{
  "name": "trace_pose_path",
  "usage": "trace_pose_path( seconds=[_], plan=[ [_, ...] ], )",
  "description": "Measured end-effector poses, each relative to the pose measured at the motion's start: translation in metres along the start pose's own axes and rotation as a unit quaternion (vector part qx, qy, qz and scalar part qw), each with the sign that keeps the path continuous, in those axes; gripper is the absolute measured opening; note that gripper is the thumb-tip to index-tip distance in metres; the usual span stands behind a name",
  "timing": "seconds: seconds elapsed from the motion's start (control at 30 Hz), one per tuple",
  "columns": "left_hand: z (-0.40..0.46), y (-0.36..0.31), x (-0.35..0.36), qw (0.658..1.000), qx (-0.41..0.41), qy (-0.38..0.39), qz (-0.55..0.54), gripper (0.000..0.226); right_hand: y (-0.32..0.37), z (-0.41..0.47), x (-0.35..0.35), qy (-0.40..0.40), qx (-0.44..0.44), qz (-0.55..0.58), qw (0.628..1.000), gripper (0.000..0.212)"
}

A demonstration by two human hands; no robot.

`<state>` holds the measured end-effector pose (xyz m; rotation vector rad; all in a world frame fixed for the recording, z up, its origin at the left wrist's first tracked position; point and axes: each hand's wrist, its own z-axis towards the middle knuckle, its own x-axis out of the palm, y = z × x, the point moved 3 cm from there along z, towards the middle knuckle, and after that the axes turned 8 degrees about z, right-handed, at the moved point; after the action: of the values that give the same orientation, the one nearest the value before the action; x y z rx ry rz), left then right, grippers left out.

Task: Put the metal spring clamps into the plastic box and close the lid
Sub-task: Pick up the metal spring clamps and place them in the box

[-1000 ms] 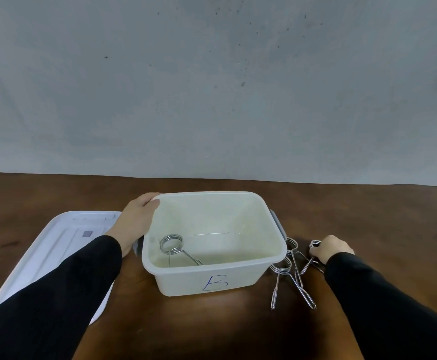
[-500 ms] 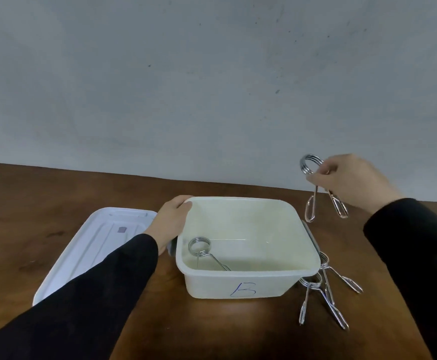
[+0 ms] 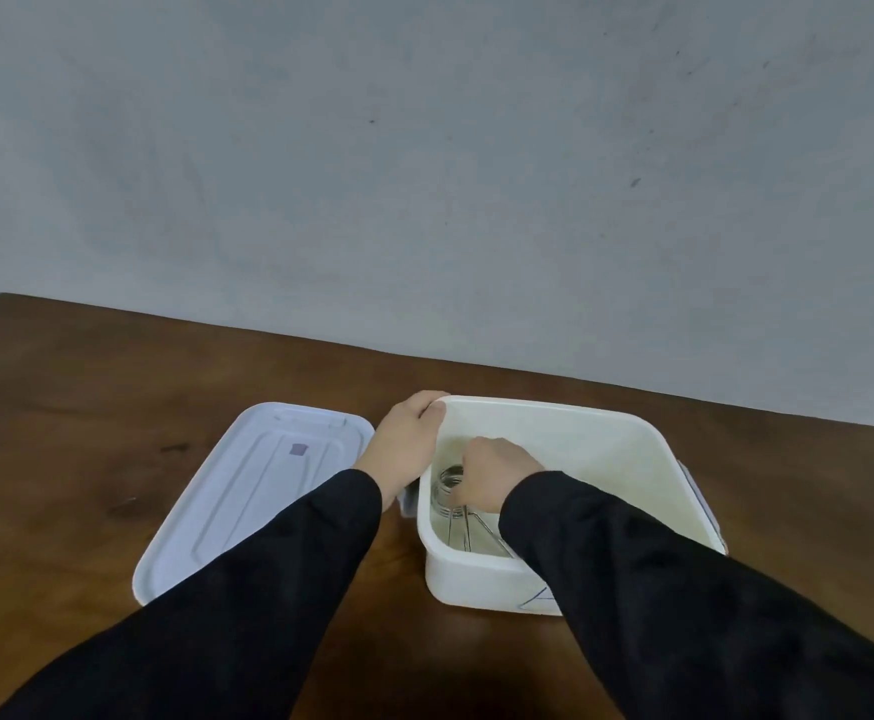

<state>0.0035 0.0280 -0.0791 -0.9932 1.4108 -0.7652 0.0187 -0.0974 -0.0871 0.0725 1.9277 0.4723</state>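
An open white plastic box stands on the brown table. My left hand grips its far left corner rim. My right hand is down inside the box at its left end, fingers closed on the coil of a metal spring clamp. Clamp legs lie on the box floor beneath my hand; I cannot separate the held clamp from the one lying there. The white lid lies flat on the table to the left of the box. My right sleeve hides the table to the right of the box.
The brown wooden table runs back to a grey wall. The box has a grey latch on its right side and another on its left. A blue mark shows on the box front.
My right hand carried a spring clamp from above the right side of the box down into its left end. The view has swung left. My left hand stays on the rim.
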Motion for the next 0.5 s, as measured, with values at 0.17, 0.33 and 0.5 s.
trace_pose_path(
  seconds=[0.17, 0.33, 0.5],
  plan=[
    [0.001, 0.003, 0.001, 1.0, 0.004, 0.002, 0.005, 0.037, 0.002, 0.012, 0.021, 0.011, 0.019, 0.007, 1.0, 0.033],
    [0.003, 0.004, 0.001, 1.0, 0.006, 0.003, 0.011, 0.036, -0.001, 0.011, 0.019, -0.006, 0.002, 0.021, 1.0, 0.036],
    [0.002, 0.003, 0.0, 1.0, -0.001, 0.004, 0.018, 0.036, -0.001, 0.003, 0.011, -0.003, -0.02, 0.009, 1.0, 0.028]
  ],
)
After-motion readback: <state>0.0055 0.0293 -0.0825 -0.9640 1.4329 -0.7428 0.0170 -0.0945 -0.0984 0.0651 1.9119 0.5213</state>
